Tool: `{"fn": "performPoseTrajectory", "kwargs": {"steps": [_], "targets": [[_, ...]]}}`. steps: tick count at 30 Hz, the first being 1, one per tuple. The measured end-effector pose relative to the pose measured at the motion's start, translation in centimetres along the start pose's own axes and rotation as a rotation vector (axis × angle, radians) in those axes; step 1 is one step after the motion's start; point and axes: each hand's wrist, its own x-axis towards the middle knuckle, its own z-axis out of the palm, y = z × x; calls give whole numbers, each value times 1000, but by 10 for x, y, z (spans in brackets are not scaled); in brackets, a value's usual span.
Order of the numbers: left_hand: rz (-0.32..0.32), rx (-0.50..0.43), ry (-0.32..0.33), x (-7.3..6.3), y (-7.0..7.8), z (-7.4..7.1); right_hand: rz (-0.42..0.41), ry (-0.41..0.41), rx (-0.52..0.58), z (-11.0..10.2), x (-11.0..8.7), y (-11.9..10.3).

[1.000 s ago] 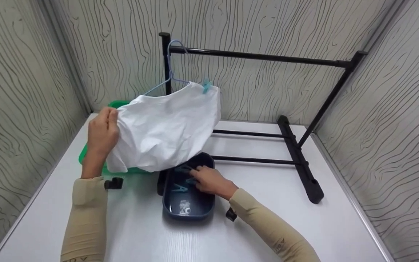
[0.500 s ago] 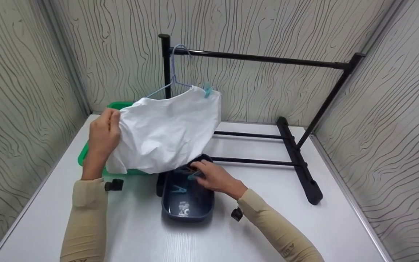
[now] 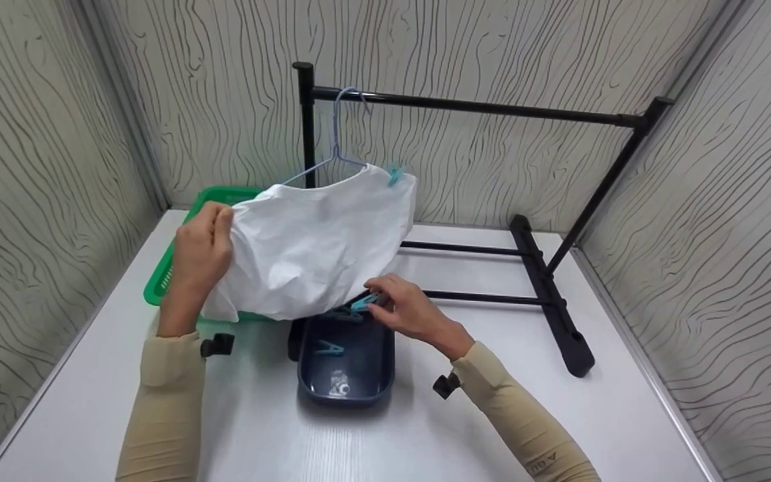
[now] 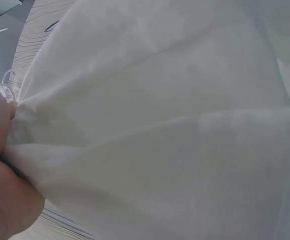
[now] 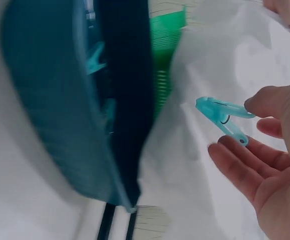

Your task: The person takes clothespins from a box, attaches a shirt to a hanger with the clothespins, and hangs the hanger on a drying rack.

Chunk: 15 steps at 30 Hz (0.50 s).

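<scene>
A white cloth garment hangs from a thin blue hanger hooked over a black rail. One light-blue clothespin clips its upper right corner. My left hand grips the cloth's left edge and pulls it sideways; the left wrist view shows the fabric bunched at the fingers. Above the far end of a dark blue bin, my right hand holds another clothespin by its handle ends, between thumb and fingers. More clothespins lie inside the bin.
The black rack stands across the back, its right foot on the white table. Behind the cloth at left sits a green basket. Patterned walls close in the back and both sides.
My right hand has lifted a clothespin up out of the bin. The hanger has slid right along the rail, and my left hand has shifted slightly right with the cloth.
</scene>
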Motion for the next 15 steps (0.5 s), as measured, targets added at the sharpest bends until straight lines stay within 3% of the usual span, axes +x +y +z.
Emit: {"fn": "performPoseTrajectory", "kwargs": {"steps": [8, 15], "targets": [[34, 2, -34, -8, 13, 4, -70, 96, 56, -26, 8, -17], [154, -2, -25, -13, 26, 8, -119, 179, 97, -47, 21, -33]]}}
